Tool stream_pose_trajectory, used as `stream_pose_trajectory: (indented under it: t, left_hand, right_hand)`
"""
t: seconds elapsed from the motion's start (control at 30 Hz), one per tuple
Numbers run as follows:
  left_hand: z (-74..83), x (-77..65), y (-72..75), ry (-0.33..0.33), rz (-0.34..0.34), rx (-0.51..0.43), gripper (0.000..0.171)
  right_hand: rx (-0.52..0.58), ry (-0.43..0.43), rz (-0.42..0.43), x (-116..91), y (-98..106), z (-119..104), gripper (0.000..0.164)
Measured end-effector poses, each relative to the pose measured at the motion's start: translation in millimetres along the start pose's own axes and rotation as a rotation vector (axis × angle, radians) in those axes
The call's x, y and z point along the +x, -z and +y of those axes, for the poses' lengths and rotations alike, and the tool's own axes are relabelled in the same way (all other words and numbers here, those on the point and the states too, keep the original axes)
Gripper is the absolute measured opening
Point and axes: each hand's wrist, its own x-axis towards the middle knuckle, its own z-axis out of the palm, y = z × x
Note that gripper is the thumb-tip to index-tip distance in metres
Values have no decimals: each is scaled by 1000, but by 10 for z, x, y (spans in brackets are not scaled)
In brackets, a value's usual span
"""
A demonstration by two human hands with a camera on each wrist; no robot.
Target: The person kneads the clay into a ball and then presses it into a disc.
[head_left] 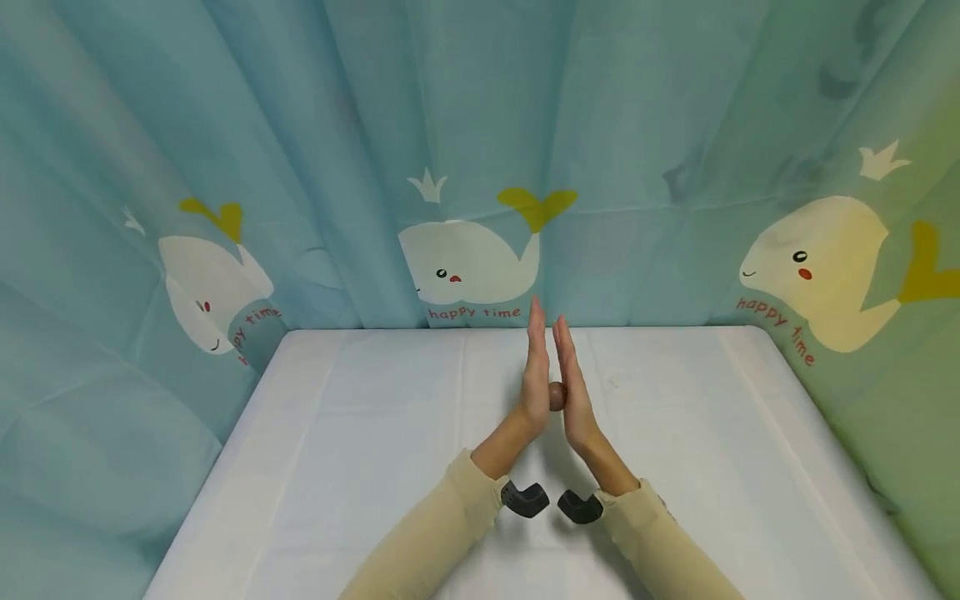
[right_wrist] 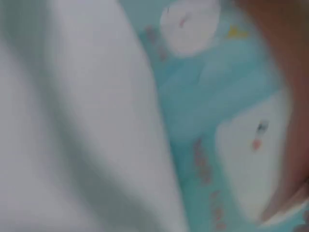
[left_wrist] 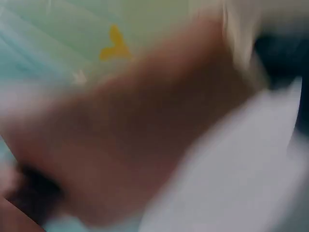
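A small brown ball (head_left: 557,397) sits between the two palms in the head view, near their lower parts. My left hand (head_left: 536,375) presses it from the left with fingers straight and pointing away over the table. From the other side my right hand (head_left: 573,383) presses the ball, its fingers likewise straight and leaning toward the left ones. A narrow gap shows between the fingertips. In the left wrist view a blurred dark shape (left_wrist: 36,195) lies between areas of skin; blur hides its details. Only a blurred strip of skin shows at the right of the right wrist view.
A white-covered table (head_left: 375,417) lies beneath the hands. Behind and at the sides hangs a blue-green curtain (head_left: 480,100) with printed whales. Black devices (head_left: 527,499) are strapped at both cream sleeves.
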Motion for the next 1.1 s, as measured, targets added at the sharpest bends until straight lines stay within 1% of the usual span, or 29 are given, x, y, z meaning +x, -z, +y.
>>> stream_pose_trajectory:
  t: [0.07,0.1,0.17,0.23,0.3,0.37,0.43,0.5,0.53,0.57,0.63,0.67,0.77,0.8,0.83,0.87,0.9,1.0,1.07,1.1]
  left_hand:
    - [-74,27,47,-13,6,45,61]
    - [-127,18,64,2,-1,63,60]
    - [-222,-25,76,37,-28,84,59]
    - [-280,-80,56,76,-55,82,60]
    - [-267,-131,23,110,-67,55,62]
    - [-186,-137,-7,104,-61,11,64]
    - [-79,-110,-13,74,-51,-37,70]
    - [25,-57,-3,24,-52,-57,74]
    - [59,-22,10,2,-56,-51,75]
    - [69,10,28,-24,-60,-26,76]
    - [42,63,66,-71,-71,42,72]
    - [11,75,82,-76,-80,66,70]
    - [-88,53,94,-38,-131,98,65]
    - [-104,33,81,-13,-144,81,66]
    - [-100,10,62,19,-153,61,66]
    - [-79,-11,41,50,-157,31,67]
    - [-44,-28,21,66,-155,3,68]
    - [93,-40,-17,66,-131,-51,70]
    - [172,-9,-3,38,-125,-28,73]
    - [187,17,13,19,-121,-14,74]
  right_hand:
    - [-17,62,-22,-64,-79,-95,56]
    - [-29,103,-29,-78,-103,-152,58]
    - [-73,183,-29,-42,-102,-232,61]
    - [-108,229,-17,44,-53,-269,63]
    - [-115,221,9,141,21,-232,61]
    - [-94,178,31,202,87,-142,58]
    - [-64,117,30,183,108,-40,55]
    - [-35,58,13,107,70,17,54]
    - [-19,41,3,58,38,27,54]
    - [-8,34,-8,7,1,15,54]
    - [0,46,-20,-67,-71,-64,56]
    - [-7,73,-24,-84,-98,-119,57]
    - [-56,156,-9,-19,-101,-282,61]
    - [-79,168,8,32,-76,-319,61]
    - [-105,174,26,89,-40,-331,60]
    - [-121,165,39,148,1,-328,59]
    - [-130,143,51,201,47,-299,57]
    - [-138,89,70,242,132,-117,55]
    - [-123,65,62,180,98,-28,56]
    - [-117,68,58,134,59,-11,56]
